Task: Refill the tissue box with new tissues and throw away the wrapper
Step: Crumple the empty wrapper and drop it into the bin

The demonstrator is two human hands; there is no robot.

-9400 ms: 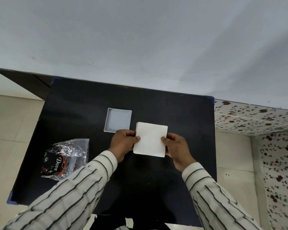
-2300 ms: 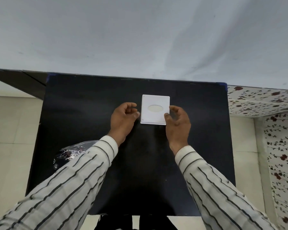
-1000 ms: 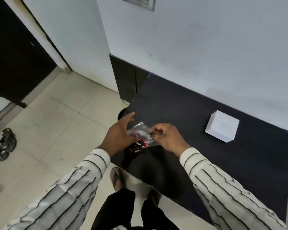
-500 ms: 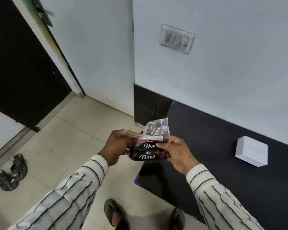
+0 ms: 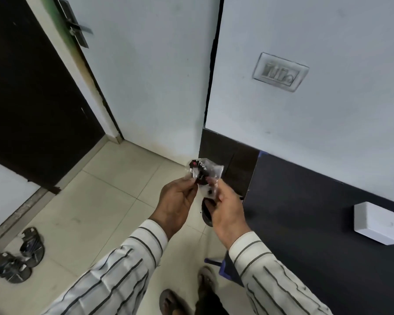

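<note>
While both hands are raised in front of the body, one crumpled wrapper [image 5: 203,175] is pinched between them above the tiled floor [image 5: 96,201], to the left of the black table [image 5: 316,223]. The left hand [image 5: 176,202] grasps the wrapper's left edge between thumb and fingertips; the right hand [image 5: 225,212] grasps its lower right portion in the same manner. Both grips are closed on the plastic. The wrapper is bunched, so a long axis is only roughly readable: it runs upward and away from the person, with the clear, dark-printed upper end rising above the fingers toward the wall. Its print is partly legible but blurred.

One white tissue box [image 5: 377,223] sits on the table, well apart from the hands to the right, resting flat with one corner turned toward the camera. Whether its opening faces up cannot be told from this angle.

Count of other items: one pair of dark sandals [image 5: 18,255] on the floor at lower left, two sandalled feet [image 5: 189,294] at the bottom edge, one switch plate [image 5: 280,71] on the wall, one dark door [image 5: 27,87] with one handle. A dark round object [image 5: 206,211] on the floor shows partly behind the right hand; its identity cannot be told.
</note>
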